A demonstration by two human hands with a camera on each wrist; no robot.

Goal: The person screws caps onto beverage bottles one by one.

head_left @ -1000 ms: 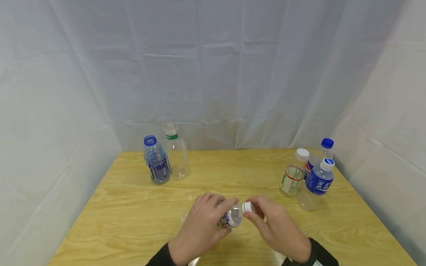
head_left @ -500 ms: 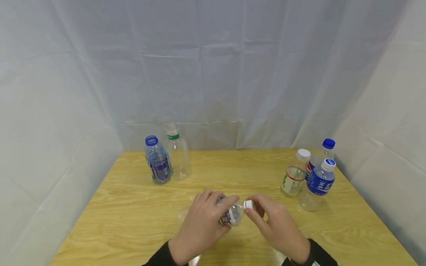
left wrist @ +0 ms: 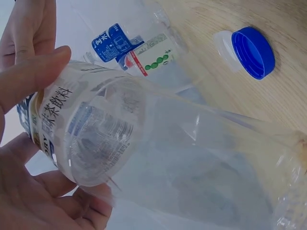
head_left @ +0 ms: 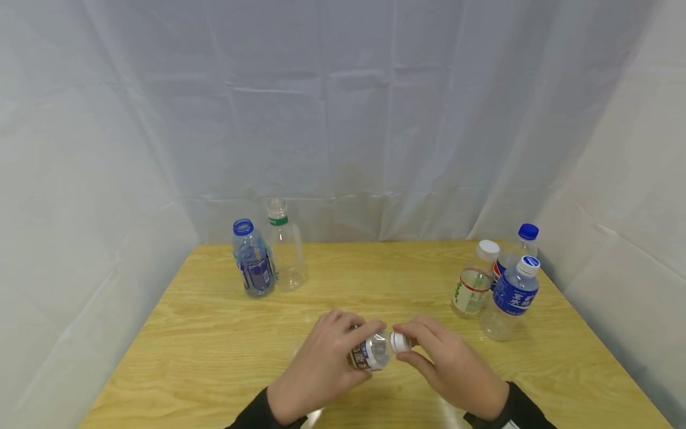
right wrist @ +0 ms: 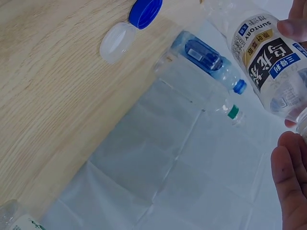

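A clear plastic drink bottle (head_left: 370,353) with a white, blue and black label lies sideways in my left hand (head_left: 324,363), its neck toward the right. The thumb and fingers wrap its labelled part, and its clear base half (left wrist: 201,148) reaches away in the left wrist view. At the neck end, my right hand (head_left: 447,363) pinches a white cap (head_left: 400,342) between thumb and index finger. The label (right wrist: 268,57) faces the right wrist camera, where the right fingers (right wrist: 290,167) are beside the neck.
An uncapped blue bottle (head_left: 254,268) and an uncapped clear bottle (head_left: 289,256) stand back left. Back right are capped bottles: one white-capped (head_left: 471,286), one blue-labelled (head_left: 514,295), one blue-capped (head_left: 527,232). A blue cap (right wrist: 145,12) and a whitish cap (right wrist: 117,42) lie on the table.
My right fingers have shifted their pinch on the white cap, with the index finger now straighter over its top. The held bottle's neck end has dipped slightly; the left hand keeps its hold.
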